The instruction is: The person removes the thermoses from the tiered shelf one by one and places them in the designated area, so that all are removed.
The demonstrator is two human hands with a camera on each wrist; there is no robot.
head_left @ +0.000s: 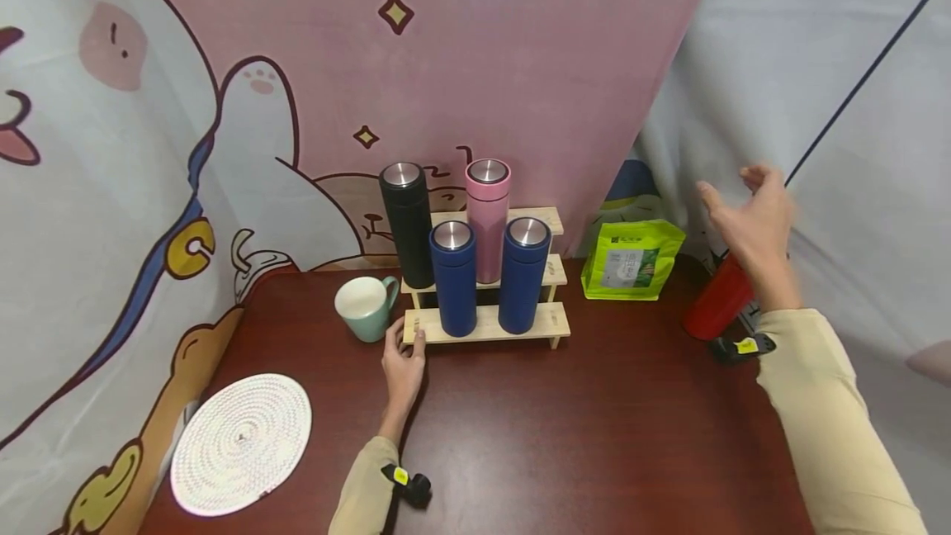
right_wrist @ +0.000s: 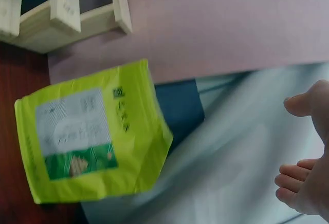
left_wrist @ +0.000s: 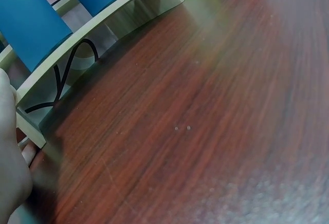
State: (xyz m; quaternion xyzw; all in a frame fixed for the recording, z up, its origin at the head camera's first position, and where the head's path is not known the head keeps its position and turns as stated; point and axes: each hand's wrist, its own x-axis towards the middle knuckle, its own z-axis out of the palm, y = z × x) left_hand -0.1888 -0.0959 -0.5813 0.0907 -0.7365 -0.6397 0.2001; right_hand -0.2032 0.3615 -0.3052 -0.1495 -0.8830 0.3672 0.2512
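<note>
A light wooden three-step rack [head_left: 483, 322] stands on the table. My left hand [head_left: 404, 366] grips the left end of its lowest step, thumb in front. Two dark blue thermos bottles, the left one [head_left: 454, 279] and the right one [head_left: 524, 275], stand on that step. Behind them on the middle step are a black thermos bottle [head_left: 407, 225] and a pink one [head_left: 488, 221]. My right hand [head_left: 754, 217], slightly blurred, is raised at the right with thumb and fingers apart, holding nothing. Below it stands a red cylinder [head_left: 718, 300], partly hidden by the wrist.
A mint-green mug [head_left: 366, 322] stands just left of the rack. At the front left lies a round white woven mat [head_left: 241, 444]. A bright green bag [head_left: 631, 260] stands right of the rack, against the printed cloth backdrop [head_left: 565, 64].
</note>
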